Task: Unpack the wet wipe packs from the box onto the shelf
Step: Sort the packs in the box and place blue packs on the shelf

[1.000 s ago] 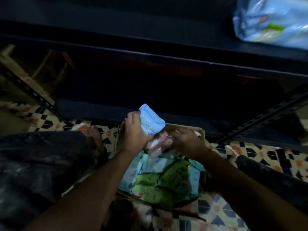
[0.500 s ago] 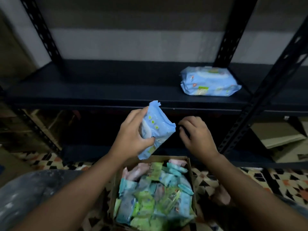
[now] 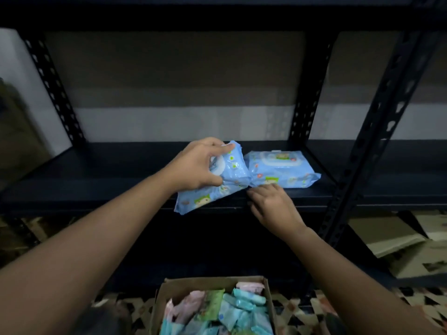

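My left hand [image 3: 196, 165] grips a blue wet wipe pack [image 3: 215, 187] from above, tilted, its lower end overhanging the front edge of the dark shelf [image 3: 96, 180]. Its right end touches a second blue wet wipe pack [image 3: 283, 169] that lies flat on the shelf. Just under the held pack's right corner, my right hand [image 3: 273, 206] rests at the shelf's front edge with fingers loosely spread, holding nothing. Below, on the floor, the open cardboard box [image 3: 212, 282] holds several green, blue and pink packs.
Black perforated uprights [image 3: 377, 131] frame the shelf on both sides and behind. A lower shelf level sits in shadow beneath. Flattened cardboard [image 3: 396, 240] lies at the right. The floor [image 3: 304, 308] has patterned tiles.
My left hand lifted the blue pack out of the box and carried it up and forward onto the shelf edge beside the other pack. My right hand rose with it to the shelf front.
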